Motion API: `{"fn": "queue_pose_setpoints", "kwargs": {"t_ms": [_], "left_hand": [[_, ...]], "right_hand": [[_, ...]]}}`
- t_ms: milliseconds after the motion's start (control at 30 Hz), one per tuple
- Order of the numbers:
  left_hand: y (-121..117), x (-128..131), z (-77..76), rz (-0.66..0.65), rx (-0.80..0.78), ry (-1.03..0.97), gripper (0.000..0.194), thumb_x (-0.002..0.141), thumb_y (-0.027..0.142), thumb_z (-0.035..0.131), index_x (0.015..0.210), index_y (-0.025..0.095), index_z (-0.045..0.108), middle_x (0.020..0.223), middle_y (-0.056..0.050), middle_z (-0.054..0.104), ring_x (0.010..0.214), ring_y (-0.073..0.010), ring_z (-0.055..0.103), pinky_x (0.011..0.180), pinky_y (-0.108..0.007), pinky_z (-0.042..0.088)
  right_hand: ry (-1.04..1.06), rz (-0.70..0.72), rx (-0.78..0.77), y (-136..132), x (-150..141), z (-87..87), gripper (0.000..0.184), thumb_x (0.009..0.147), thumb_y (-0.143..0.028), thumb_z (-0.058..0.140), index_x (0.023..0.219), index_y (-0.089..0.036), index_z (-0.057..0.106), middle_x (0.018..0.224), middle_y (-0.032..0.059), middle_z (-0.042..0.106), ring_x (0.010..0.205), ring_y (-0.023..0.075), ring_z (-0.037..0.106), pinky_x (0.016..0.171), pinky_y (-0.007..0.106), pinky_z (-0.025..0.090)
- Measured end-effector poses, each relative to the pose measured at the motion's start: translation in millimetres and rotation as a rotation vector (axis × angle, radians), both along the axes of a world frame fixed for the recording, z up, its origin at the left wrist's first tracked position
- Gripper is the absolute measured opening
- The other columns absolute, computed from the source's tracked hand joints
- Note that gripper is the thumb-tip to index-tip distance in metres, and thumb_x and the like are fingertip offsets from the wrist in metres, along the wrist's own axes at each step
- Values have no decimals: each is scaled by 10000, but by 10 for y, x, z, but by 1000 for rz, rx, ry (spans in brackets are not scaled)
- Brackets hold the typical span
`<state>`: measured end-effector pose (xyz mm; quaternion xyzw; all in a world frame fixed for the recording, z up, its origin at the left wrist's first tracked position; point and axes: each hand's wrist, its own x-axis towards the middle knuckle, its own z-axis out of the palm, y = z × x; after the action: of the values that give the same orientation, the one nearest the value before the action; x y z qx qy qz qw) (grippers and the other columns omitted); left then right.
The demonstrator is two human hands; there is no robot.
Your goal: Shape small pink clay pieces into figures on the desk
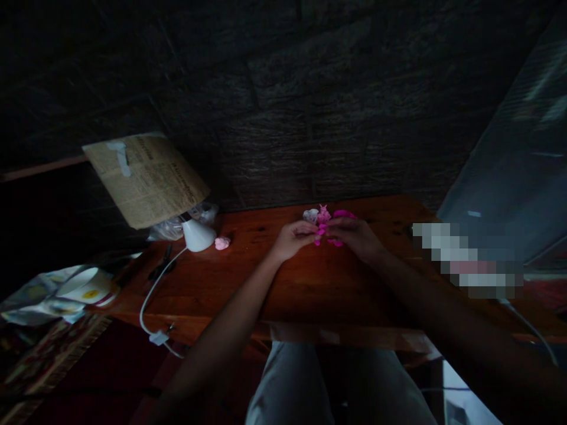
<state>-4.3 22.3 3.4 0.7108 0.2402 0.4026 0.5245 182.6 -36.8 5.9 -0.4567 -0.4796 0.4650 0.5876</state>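
Both my hands meet over the far middle of a reddish wooden table (248, 283). My left hand (293, 238) is curled, its fingertips pinched on small bright pink pieces (323, 231). My right hand (354, 236) is also curled and pinches the same cluster from the right. Just beyond the fingers lie more pink pieces (343, 213) and a pale pinkish-white lump (310, 215). A separate pale pink lump (222, 242) rests on the table to the left.
A small white lamp head (198, 235) with a white cable (150, 301) sits at the table's left. A newspaper sheet (146, 177) leans behind it, over crumpled plastic (201, 213). A white bowl (86, 286) stands at far left. Dark wall behind.
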Motion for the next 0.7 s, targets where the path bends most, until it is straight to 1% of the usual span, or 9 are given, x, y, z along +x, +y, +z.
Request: {"fn": "queue_pose_setpoints", "kwargs": {"t_ms": [133, 300, 433, 533, 700], "left_hand": [[-24, 18, -12, -14, -33, -13, 389, 624, 392, 881, 846, 120, 713, 841, -56, 752, 763, -151, 691, 828, -335, 546], [-37, 23, 13, -13, -44, 3, 374, 628, 380, 881, 847, 126, 716, 816, -47, 746, 756, -155, 691, 840, -343, 545], [-24, 24, 24, 1, -67, -27, 428, 583, 361, 906, 875, 131, 694, 813, -38, 745, 746, -140, 689, 838, -328, 549], [-18, 25, 19, -13, -60, -21, 442, 606, 361, 896, 932, 132, 704, 836, -46, 754, 753, -142, 694, 846, -332, 549], [-7, 25, 2, 0, -41, -42, 430, 599, 379, 896, 915, 131, 743, 898, -73, 771, 782, -154, 702, 860, -342, 551]], "right_hand": [[25, 0, -26, -17, -8, 29, 266, 535, -331, 871, 753, -205, 784, 749, 27, 741, 642, 142, 653, 606, 272, 548], [-9, 14, -35, -16, 11, 34, 251, 575, -320, 830, 793, -201, 794, 721, 25, 720, 599, 131, 626, 529, 251, 496], [-13, 22, -19, 15, 21, -3, 262, 559, -342, 848, 769, -197, 791, 692, 21, 708, 581, 128, 619, 525, 254, 496], [-6, 22, 3, 32, 22, -25, 282, 550, -367, 859, 765, -198, 789, 697, 23, 715, 571, 126, 618, 521, 259, 491], [-26, 29, -2, 29, 31, -24, 302, 561, -372, 864, 783, -183, 784, 696, 28, 710, 573, 129, 619, 522, 259, 480]]}}
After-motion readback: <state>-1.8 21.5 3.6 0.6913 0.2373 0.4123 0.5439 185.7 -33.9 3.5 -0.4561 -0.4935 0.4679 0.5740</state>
